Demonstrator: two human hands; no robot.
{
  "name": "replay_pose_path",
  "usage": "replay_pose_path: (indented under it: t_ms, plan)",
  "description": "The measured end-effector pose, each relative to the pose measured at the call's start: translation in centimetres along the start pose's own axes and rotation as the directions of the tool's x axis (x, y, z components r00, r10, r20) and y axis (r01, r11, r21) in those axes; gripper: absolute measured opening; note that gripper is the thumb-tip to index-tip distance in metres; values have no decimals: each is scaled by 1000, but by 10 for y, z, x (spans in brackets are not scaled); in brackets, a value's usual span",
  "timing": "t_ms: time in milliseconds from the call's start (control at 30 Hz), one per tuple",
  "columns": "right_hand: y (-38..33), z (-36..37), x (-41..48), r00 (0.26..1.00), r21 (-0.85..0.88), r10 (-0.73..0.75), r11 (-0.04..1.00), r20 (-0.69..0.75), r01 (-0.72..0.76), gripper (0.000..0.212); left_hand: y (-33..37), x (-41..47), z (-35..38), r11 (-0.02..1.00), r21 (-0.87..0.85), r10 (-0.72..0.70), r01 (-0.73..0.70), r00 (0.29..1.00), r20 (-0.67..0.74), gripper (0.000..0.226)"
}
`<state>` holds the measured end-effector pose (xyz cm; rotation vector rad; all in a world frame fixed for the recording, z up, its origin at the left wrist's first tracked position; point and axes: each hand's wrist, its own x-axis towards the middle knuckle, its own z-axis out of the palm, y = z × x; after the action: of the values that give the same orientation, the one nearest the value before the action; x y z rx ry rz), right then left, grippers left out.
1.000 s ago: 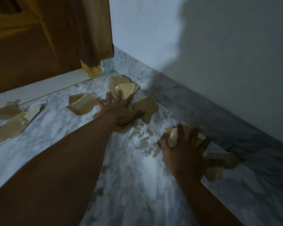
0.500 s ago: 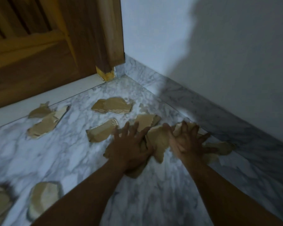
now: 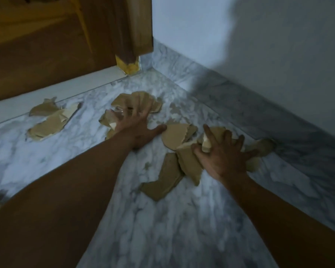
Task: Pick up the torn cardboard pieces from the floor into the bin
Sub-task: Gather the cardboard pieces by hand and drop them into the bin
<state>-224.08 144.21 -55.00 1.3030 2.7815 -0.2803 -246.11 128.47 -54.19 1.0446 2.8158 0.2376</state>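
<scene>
Torn cardboard pieces [image 3: 170,173] on marble floor [image 3: 162,229] near wall corner, left hand [image 3: 135,126] fingers spread flat on scraps, right hand [image 3: 223,155] fingers splayed over a pile.

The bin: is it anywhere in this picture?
No, only cardboard pieces on the marble floor, a wooden door and both hands show.

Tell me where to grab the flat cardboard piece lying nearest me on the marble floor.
Probably the pointed near corner of the flat cardboard piece, from your side. It lies flat on the floor, so slide fingers under that free edge; its far end sits tucked under the pieces by the right hand.
</scene>
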Motion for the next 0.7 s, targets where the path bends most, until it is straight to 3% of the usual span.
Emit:
replay_pose_path:
  t_ms: [67, 200, 333, 433, 500, 633, 700]
  plan:
    - [0, -1, 1, 1000, -25, -27, 999, 13, 27, 82, -1, 6, -3, 1000, 30, -9, 6, 994, 111, 97]
    - [-4, -16, -3, 996, 5, 14, 1000, 87, -15, 67, 7, -18, -3, 1000, 13, -2, 1, 997, 76, 82]
    - [-27, -27, 0, 980, 126, 90, 986, 180, -114, 92, 17, -75, 1, 1000, 4, 13, -13, 999, 42, 66]
    - [-37, -25, -25, 975, 43, 4, 999, 223, -14, 94, 22, -123, 5, 1000, -10, 3, -2, 1000, 15, 61]
    - [-34, -24, -49, 972, 24, -44, 999, 231, 40, 87, 21, -154, 7, 998, -60, -7, 7, 1000, -1, 66]
    - [-17, -24, -98, 954, 28, -74, 997, 289, 69, 82, 23, -219, 16, 997, -73, 40, -38, 999, 26, 114]
    - [-8, -23, -125, 942, 34, -92, 996, 321, 86, 81, 25, -248, 24, 997, -39, 74, -72, 996, 54, 121]
